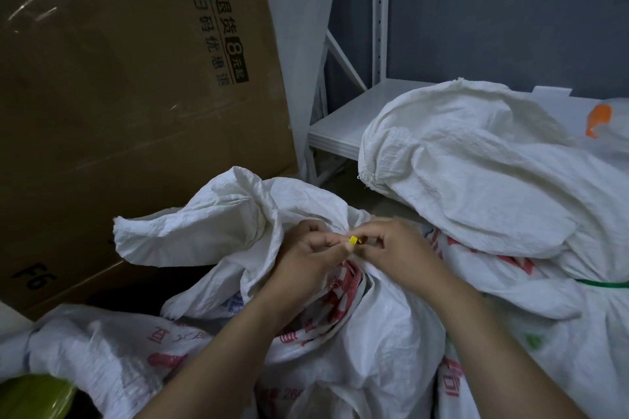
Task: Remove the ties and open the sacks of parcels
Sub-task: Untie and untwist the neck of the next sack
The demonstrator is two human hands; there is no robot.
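Observation:
A white woven sack (371,326) with red printing stands in front of me, its neck bunched together at the middle of the view. A small yellow tie (354,240) sits on that bunched neck. My left hand (311,253) and my right hand (396,248) meet at the neck, and the fingertips of both pinch the yellow tie from either side. The sack's loose top flap (190,231) spreads out to the left of my hands. How the tie runs round the neck is hidden by my fingers.
A large brown cardboard box (129,95) leans at the left. Another white sack (476,173) lies at the right, and one below it carries a green tie (606,284). A white metal shelf (343,126) stands behind. More white sacks (102,350) lie at the lower left.

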